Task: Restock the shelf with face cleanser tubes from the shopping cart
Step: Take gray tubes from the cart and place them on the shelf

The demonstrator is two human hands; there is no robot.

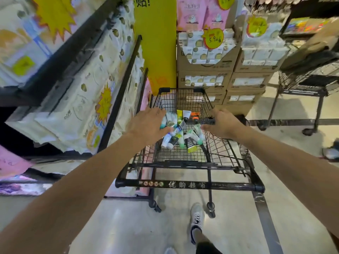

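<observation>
While the picture was blurred along its left side, the biggest thing in it, a black shelf stacked with pale paper packs, filled the upper left of the frame, and cardboard boxes of goods stood stacked at the upper centre and right. Below the middle of the frame sat a black wire shopping cart, its handle bar lowest and its basket reaching up toward the boxes. Two bare arms came in from the lower corners. The left hand was spread flat, palm down, over the left part of the basket, its fingers straight and holding nothing. The right hand hung over the basket's right rim with fingers loosely bent; whether it touched the wire could not be told. Between the two hands, on the basket floor, lay the jumbled face cleanser tubes, white, green, black, yellow and orange.
</observation>
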